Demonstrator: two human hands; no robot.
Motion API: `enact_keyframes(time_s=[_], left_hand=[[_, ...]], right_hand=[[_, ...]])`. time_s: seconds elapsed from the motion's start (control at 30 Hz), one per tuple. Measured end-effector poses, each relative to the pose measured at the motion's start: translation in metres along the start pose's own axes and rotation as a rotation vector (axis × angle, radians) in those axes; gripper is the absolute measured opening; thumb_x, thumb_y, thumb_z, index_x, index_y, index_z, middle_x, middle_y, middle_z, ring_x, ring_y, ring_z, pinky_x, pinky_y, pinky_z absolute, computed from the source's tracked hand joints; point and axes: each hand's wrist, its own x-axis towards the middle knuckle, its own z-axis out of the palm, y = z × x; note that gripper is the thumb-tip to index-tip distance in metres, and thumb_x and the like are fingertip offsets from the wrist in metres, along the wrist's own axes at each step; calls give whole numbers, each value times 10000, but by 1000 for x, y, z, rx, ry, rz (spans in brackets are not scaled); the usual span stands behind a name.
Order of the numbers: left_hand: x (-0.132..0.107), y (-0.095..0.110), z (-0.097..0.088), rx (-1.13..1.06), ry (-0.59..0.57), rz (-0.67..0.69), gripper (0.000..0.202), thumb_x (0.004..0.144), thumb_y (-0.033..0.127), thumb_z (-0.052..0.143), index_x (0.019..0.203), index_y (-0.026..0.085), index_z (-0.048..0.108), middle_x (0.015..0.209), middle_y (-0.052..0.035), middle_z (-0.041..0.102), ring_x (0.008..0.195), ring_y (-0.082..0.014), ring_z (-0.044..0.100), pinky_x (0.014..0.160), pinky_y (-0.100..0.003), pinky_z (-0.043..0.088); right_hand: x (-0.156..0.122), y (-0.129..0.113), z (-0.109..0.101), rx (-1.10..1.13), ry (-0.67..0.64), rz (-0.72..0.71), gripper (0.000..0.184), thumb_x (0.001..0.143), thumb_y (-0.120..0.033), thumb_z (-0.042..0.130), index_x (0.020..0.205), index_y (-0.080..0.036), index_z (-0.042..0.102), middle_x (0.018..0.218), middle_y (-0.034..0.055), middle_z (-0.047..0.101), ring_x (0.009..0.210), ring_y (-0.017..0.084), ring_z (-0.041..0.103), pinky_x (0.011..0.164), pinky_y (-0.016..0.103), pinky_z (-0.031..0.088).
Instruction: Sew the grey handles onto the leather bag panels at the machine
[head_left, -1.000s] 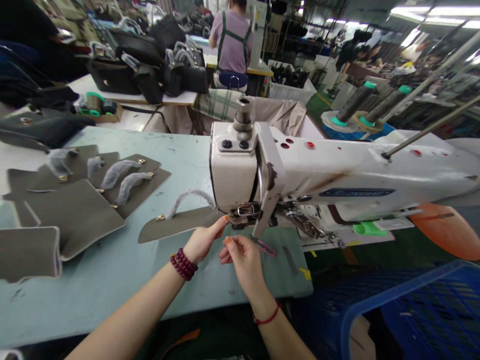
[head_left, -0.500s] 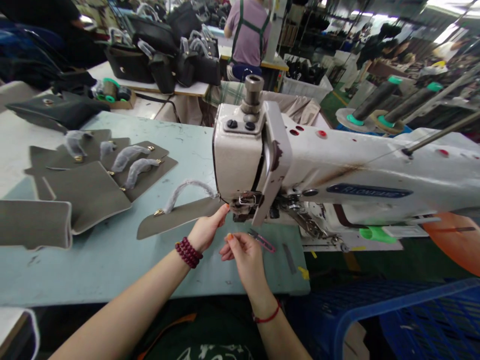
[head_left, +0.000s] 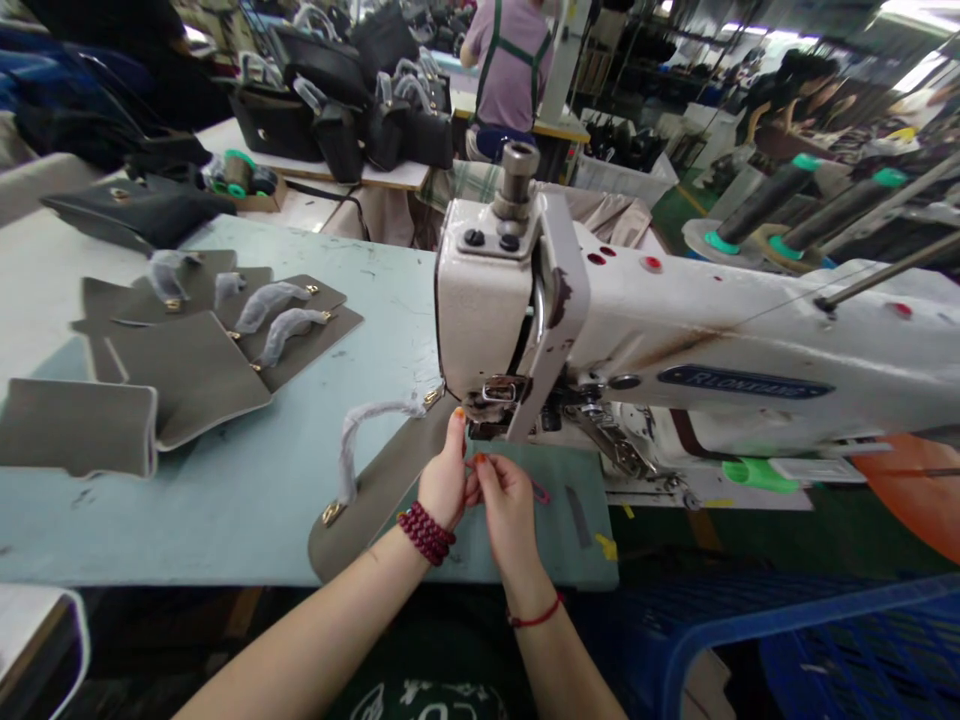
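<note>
While the left hand (head_left: 445, 484) touches the handled grey panel (head_left: 390, 475), frame centre, grip undeterminable, and the right hand (head_left: 510, 500) pinches narrow, the panel appears light, pliable, best held by its edge.

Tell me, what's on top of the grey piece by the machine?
A wrapped handle sits on the piece, a gold fitting at each end. The machine and left grip cover its far end; anything there is hidden.
</note>
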Motion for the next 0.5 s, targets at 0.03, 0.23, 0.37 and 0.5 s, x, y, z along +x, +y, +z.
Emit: enact_keyframes(time_s=[0.03, 0.23, 0.37, 0.5], left_hand=[[-2, -1, 1, -28, 5, 21, 538, 749, 708, 470, 536, 216, 523, 392, 6, 431, 402, -162, 438, 423, -277, 297], [-47, -13, -27, -202, -103, 230, 328, 806, 524, 555, 754, 202, 579, 645, -6, 539, 584, -150, 500, 547, -250, 422], [-35, 37, -72, -101, -211, 513, 205, 777, 363, 645, 908, 207, 622, 814, -37, 611, 677, -161, 554, 637, -260, 469], [36, 115, -79, 235, -377, 588, 279, 595, 292, 756, 845, 195, 677, 876, -46, 685, 901, -240, 612, 825, -307, 484]], right_hand=[[2, -1, 0, -16, 16, -12, 311, 880, -399, 520, 687, -161, 571, 570, 5, 598, 494, 111, 527, 492, 204, 420], [8, -5, 10, -91, 106, -53, 359, 897, -452, 487, 716, -165, 602, 685, 41, 653, 578, 128, 592, 546, 213, 462], [15, -2, 28, -54, 94, 21, 406, 886, -505, 465, 765, -158, 638, 700, 46, 648, 590, 142, 601, 500, 208, 456], [25, 1, 47, -118, 164, -11, 407, 873, -483, 466, 652, -164, 587, 610, 19, 570, 565, 129, 524, 469, 193, 414]])
